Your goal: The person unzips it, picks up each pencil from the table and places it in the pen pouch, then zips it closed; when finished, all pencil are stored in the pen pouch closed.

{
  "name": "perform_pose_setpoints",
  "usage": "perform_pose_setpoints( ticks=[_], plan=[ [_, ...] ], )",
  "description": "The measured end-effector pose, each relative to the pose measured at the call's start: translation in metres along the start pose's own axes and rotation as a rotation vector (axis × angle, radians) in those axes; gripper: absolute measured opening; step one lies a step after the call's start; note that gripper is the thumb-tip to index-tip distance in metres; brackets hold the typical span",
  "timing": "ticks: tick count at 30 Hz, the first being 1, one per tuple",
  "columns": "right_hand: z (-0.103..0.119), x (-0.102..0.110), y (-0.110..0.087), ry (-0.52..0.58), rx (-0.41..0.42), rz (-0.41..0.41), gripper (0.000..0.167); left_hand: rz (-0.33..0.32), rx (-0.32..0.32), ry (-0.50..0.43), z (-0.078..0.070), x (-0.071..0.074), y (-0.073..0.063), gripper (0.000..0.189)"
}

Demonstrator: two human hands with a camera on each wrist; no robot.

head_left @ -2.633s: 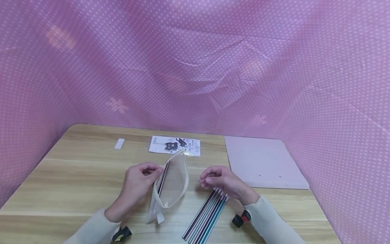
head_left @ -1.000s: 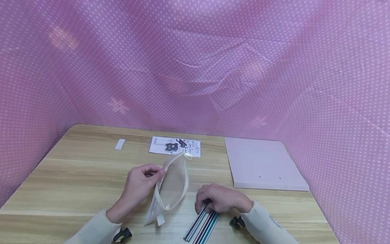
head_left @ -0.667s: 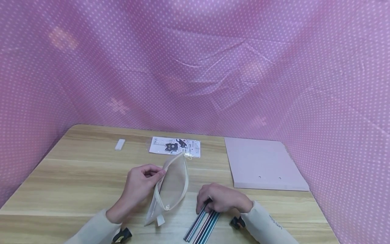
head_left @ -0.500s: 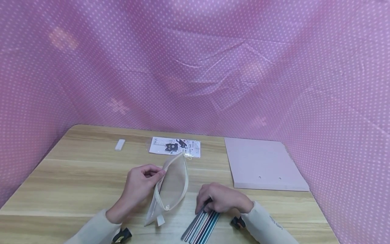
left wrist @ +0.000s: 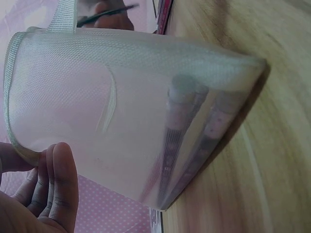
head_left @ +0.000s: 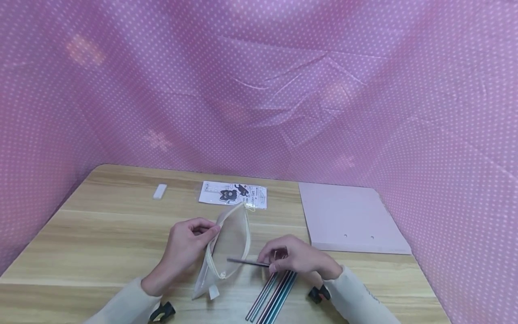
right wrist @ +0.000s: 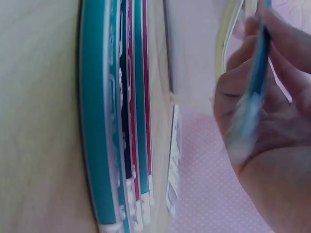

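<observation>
L hand (head_left: 184, 245) pinched the mesh bag (head_left: 228, 245) rim; R hand (head_left: 297, 258) gripped one pencil (head_left: 247, 262), hands apart, above other pencils (head_left: 273, 297).

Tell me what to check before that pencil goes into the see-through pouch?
1. Pencil held: the right hand pinches one, lifted off the table: ok.
2. Mesh pouch mouth open: the left hand holds its zipper edge apart: ok.
3. Pencil tip aimed at the opening: it points toward the pouch: ok.
4. Room inside: two pencils already lie in it, with space beside them: ok.
5. Tip past the zipper edge: cannot tell.
6. Remaining pencils in reach: they lie under the right hand: ok.
</observation>
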State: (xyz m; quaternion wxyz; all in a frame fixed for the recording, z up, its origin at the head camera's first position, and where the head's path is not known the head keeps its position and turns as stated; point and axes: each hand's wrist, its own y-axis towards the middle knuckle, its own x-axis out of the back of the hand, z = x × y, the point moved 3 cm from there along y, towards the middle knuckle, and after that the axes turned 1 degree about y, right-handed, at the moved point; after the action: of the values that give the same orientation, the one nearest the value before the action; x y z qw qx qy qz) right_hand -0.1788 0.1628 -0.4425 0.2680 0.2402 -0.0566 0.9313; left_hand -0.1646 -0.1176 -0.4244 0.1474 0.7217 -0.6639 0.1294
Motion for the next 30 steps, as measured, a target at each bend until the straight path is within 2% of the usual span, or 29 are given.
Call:
perform_pose_setpoints(
  ticks=[4,11,14,21,30],
  plan=[
    [0.000,0.001,0.001,0.110,-0.074,-0.109,0.027,0.004,0.002,-0.001,0.000,0.000,0.000,0.011],
    [-0.003,-0.001,0.005,0.202,-0.162,-0.265,0.028,0.011,0.012,-0.002,-0.001,0.000,0.000,0.012],
    [-0.005,-0.004,0.007,0.240,-0.209,-0.290,0.029,0.010,0.009,-0.005,-0.001,-0.001,-0.001,0.012],
    [-0.011,-0.012,0.011,0.270,-0.290,-0.291,0.031,0.032,0.018,-0.017,0.000,-0.003,-0.003,0.010],
    [-0.010,-0.021,0.015,0.393,-0.384,-0.352,0.031,0.055,0.001,-0.047,-0.004,-0.008,-0.009,0.008]
  ],
)
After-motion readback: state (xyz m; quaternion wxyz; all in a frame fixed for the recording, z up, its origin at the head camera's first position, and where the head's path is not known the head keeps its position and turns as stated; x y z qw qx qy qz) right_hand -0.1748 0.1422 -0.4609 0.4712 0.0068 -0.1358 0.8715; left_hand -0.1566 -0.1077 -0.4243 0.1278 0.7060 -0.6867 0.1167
